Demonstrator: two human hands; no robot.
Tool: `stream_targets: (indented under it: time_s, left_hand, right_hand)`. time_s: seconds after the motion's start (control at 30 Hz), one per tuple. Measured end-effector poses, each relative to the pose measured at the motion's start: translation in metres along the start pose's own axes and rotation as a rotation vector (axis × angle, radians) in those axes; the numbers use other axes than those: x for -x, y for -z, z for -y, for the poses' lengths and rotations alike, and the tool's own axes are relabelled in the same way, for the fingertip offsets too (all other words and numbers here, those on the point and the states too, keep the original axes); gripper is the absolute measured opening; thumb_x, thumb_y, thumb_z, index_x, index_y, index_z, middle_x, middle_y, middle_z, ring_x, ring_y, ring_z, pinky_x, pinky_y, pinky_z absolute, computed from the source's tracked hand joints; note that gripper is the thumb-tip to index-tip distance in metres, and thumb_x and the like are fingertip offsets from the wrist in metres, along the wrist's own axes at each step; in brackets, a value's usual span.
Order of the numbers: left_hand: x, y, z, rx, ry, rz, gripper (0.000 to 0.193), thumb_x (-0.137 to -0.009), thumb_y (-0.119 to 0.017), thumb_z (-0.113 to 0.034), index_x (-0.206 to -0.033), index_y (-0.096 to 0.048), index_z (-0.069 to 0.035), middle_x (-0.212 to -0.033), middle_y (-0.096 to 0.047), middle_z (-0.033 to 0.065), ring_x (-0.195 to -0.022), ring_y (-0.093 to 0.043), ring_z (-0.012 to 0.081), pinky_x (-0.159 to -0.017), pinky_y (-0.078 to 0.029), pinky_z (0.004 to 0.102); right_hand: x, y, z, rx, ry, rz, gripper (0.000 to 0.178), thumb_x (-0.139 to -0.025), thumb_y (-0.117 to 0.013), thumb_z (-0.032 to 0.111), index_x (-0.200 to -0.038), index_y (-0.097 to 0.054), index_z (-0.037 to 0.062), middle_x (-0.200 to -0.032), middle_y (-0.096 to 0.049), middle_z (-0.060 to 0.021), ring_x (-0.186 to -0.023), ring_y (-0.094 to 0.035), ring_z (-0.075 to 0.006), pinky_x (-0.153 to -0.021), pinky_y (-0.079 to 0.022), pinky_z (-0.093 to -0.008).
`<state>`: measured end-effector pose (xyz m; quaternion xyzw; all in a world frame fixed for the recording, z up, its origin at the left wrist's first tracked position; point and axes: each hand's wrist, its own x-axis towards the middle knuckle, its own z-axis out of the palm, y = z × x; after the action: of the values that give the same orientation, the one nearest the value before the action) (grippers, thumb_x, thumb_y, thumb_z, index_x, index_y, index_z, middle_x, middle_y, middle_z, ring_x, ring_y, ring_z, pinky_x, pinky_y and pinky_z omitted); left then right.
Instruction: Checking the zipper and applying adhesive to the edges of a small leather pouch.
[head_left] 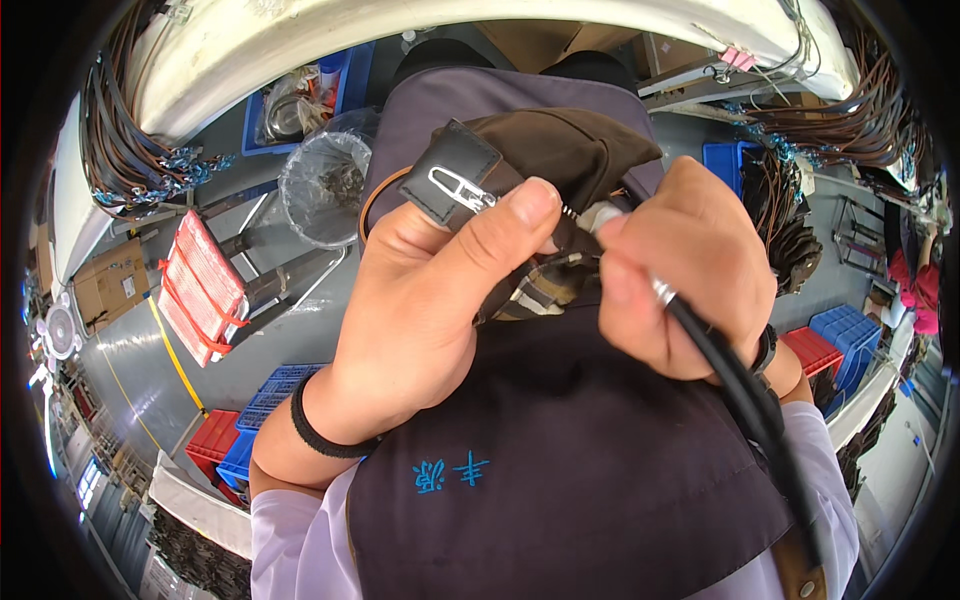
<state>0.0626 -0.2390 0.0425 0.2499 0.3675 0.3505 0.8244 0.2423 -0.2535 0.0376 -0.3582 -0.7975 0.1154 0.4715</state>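
Note:
My left hand (430,270) is closed, pinching the zipped edge of a brown fabric bag (560,150) with its thumb on top. Beside that thumb a silver zipper pull (460,187) lies against a black leather patch (440,160). Striped lining (545,290) shows below the zipper, between the hands. My right hand (690,270) is closed around a long black-handled tool (725,370) with a shiny metal band; the handle slants down to the right, blurred by motion. Its fingers meet the bag's edge at a small whitish piece, and the tool's tip is hidden.
The bag rests over my lap, above my dark apron (560,450). A clear-lined bin (325,185) stands at left, near a blue crate (350,85) and a red-wrapped stack (203,285). A white curved bench edge (400,35) runs across the top, with bundled straps (125,150) hanging at its ends.

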Motion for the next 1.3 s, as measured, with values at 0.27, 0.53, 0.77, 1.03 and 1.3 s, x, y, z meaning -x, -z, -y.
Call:
stream_targets:
  time_s: [0.27,0.53,0.77,1.03,1.3]
  left_hand:
    - [0.001,-0.008,-0.002,-0.010,-0.021,-0.021,0.016,-0.091,-0.061,-0.019,-0.091,-0.064,-0.004,-0.082,-0.062,-0.0008,-0.073,-0.055,0.0053,-0.067,-0.043,0.0212]
    - [0.001,0.001,0.000,0.005,-0.011,0.046,0.015,-0.091,-0.061,-0.019,-0.092,-0.064,-0.004,-0.083,-0.063,-0.0011,-0.074,-0.055,0.0046,-0.067,-0.043,0.0211]
    - [0.000,-0.003,0.001,0.012,0.004,-0.005,0.016,-0.091,-0.061,-0.019,-0.092,-0.064,-0.004,-0.084,-0.061,-0.0018,-0.076,-0.054,0.0043,-0.067,-0.042,0.0211]
    - [-0.002,-0.001,0.001,-0.010,-0.031,0.052,0.015,-0.091,-0.061,-0.018,-0.092,-0.063,-0.004,-0.084,-0.061,-0.0012,-0.077,-0.055,0.0051,-0.068,-0.043,0.0217]
    - [0.000,0.003,0.002,0.022,-0.053,0.052,0.013,-0.091,-0.061,-0.018,-0.094,-0.064,-0.005,-0.084,-0.061,-0.0012,-0.077,-0.055,0.0060,-0.070,-0.044,0.0219]
  right_hand:
    - [0.000,-0.004,0.004,-0.105,-0.020,0.002,0.020,-0.079,-0.060,0.001,-0.097,-0.052,-0.0014,-0.068,-0.054,-0.0104,-0.049,-0.045,-0.0204,-0.045,-0.031,-0.0315]
    - [0.003,-0.005,0.007,-0.099,0.017,0.029,0.020,-0.078,-0.064,0.005,-0.095,-0.055,-0.0012,-0.068,-0.055,-0.0094,-0.050,-0.048,-0.0211,-0.046,-0.034,-0.0334]
    - [0.002,-0.004,0.007,-0.099,0.029,0.071,0.016,-0.077,-0.063,0.003,-0.091,-0.057,-0.0026,-0.067,-0.056,-0.0104,-0.048,-0.047,-0.0215,-0.046,-0.034,-0.0326]
    - [0.004,-0.006,0.007,-0.166,-0.045,-0.017,0.018,-0.076,-0.063,0.004,-0.092,-0.056,-0.0011,-0.070,-0.058,-0.0104,-0.051,-0.047,-0.0203,-0.048,-0.034,-0.0343]
    - [0.001,-0.007,0.005,-0.263,-0.053,-0.012,0.021,-0.074,-0.061,0.002,-0.094,-0.058,-0.0020,-0.069,-0.058,-0.0122,-0.051,-0.047,-0.0193,-0.049,-0.035,-0.0291]
